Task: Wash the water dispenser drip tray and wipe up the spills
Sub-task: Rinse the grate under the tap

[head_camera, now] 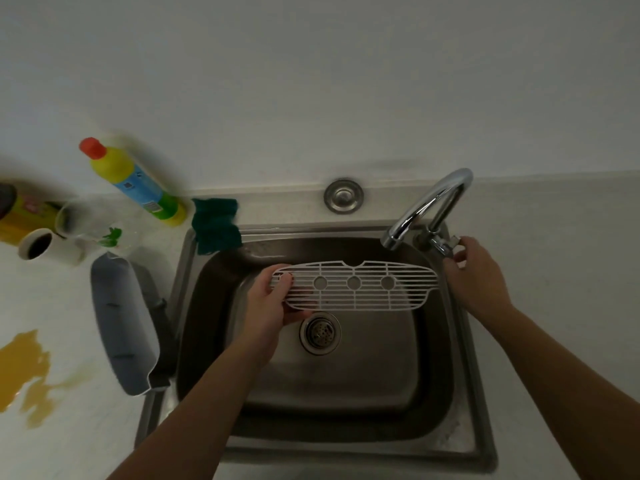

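My left hand (273, 299) grips the left end of a white slotted drip tray grate (360, 287), holding it level over the steel sink (346, 382), just below the faucet spout (429, 206). My right hand (474, 271) is at the faucet handle (446, 244), with its fingers around it. No water is visible at the spout. The grey drip tray base (121, 327) lies on the counter at the sink's left rim. A yellow-brown spill (24, 372) spreads over the white counter at the far left.
A green cloth (216, 225) hangs over the sink's back-left corner. A yellow bottle with a red cap (135, 183) leans behind it. A clear glass (79, 218), a white cup (41, 245) and a yellow container (20, 213) stand at the far left. The drain (320, 332) is open.
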Demonstrator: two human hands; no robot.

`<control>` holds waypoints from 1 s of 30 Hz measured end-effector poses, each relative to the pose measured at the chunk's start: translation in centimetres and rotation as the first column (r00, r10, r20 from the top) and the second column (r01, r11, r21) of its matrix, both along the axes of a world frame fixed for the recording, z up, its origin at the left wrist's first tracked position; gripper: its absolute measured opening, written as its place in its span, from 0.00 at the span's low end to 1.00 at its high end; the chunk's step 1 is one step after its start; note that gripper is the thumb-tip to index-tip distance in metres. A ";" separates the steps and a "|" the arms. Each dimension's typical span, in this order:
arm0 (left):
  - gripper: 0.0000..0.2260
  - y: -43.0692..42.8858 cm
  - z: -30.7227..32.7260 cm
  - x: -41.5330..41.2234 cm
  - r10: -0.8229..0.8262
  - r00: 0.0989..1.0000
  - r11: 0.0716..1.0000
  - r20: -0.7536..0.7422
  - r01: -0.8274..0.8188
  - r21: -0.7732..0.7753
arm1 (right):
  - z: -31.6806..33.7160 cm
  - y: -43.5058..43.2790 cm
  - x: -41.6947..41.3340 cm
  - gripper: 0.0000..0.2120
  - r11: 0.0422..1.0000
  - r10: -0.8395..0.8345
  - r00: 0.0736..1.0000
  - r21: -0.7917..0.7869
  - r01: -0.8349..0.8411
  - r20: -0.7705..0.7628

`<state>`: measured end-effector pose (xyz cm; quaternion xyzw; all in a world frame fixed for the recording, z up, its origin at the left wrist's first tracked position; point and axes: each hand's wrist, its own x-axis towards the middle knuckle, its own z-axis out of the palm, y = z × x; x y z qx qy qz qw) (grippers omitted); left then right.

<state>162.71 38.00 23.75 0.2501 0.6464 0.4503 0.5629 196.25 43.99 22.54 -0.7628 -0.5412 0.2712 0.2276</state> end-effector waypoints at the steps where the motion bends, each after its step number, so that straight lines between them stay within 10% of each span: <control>1: 0.08 0.2 0.0 0.0 0.005 1.000 1.000 0.004 -0.005 -0.002 | -0.1 -0.5 -0.2 0.13 1.000 0.010 1.000 0.007 -0.010 0.005; 17: 0.10 1.6 -1.2 0.4 -0.008 0.996 0.999 0.093 0.005 0.034 | 2.2 -2.8 -3.2 0.32 0.916 -0.314 0.852 -0.369 0.156 -0.419; 25: 0.11 1.1 -1.2 0.4 -0.134 0.955 0.985 -0.264 0.159 0.073 | 3.2 -3.8 -2.7 0.17 0.867 -0.470 0.517 -0.483 0.121 -0.715; 30: 0.12 1.1 -1.0 -0.2 0.063 0.993 0.998 0.095 -0.064 0.002 | 4.0 -4.7 -3.9 0.15 0.885 -0.456 0.470 -0.440 0.151 -0.756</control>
